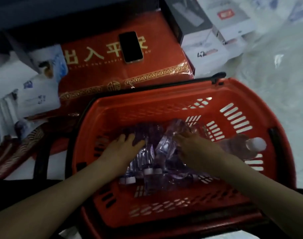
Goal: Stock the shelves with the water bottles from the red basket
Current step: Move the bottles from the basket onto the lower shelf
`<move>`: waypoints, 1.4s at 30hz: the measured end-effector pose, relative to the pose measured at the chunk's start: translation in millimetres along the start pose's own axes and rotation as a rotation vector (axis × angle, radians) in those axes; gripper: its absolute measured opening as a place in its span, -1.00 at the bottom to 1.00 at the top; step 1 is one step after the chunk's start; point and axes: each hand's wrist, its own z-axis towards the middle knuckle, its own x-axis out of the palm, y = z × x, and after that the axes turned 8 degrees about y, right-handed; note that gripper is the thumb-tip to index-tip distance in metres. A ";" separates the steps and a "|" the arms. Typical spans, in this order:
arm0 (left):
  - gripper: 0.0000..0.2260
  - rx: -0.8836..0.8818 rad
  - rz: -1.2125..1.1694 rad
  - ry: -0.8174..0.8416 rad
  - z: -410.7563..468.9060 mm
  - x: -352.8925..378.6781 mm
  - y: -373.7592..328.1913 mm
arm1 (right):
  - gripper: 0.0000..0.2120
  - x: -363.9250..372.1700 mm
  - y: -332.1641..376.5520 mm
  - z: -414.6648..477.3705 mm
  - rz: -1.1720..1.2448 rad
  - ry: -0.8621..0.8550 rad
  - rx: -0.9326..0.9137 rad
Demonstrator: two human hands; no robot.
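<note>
Two bare hands are reaching into the red basket [164, 102], where the water bottles [151, 152] are lying in a heap. The left hand [123, 147] is resting on them with fairly straight fingers. Whether the right hand [195, 149] is gripping a bottle, I cannot tell.

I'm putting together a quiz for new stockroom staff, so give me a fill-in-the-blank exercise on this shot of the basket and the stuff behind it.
1. The left hand and the right hand both reach into the ____ basket.
2. The water bottles lying in it have ____ caps.
3. A ____ lies screen up on the red package beyond the basket.
Missing words: red; white; phone.
</note>
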 end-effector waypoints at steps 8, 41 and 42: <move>-0.15 0.163 0.034 -0.050 14.0 4.1 -4.1 | -0.10 16.1 -4.6 26.4 -0.210 0.100 -0.134; -0.48 0.170 -1.822 0.146 9.4 -19.1 -19.8 | -0.53 -0.3 -8.1 2.5 1.712 0.279 -0.031; -0.43 0.164 -1.816 0.175 9.3 -16.7 -19.6 | -0.50 1.4 -10.7 3.5 1.734 0.289 -0.048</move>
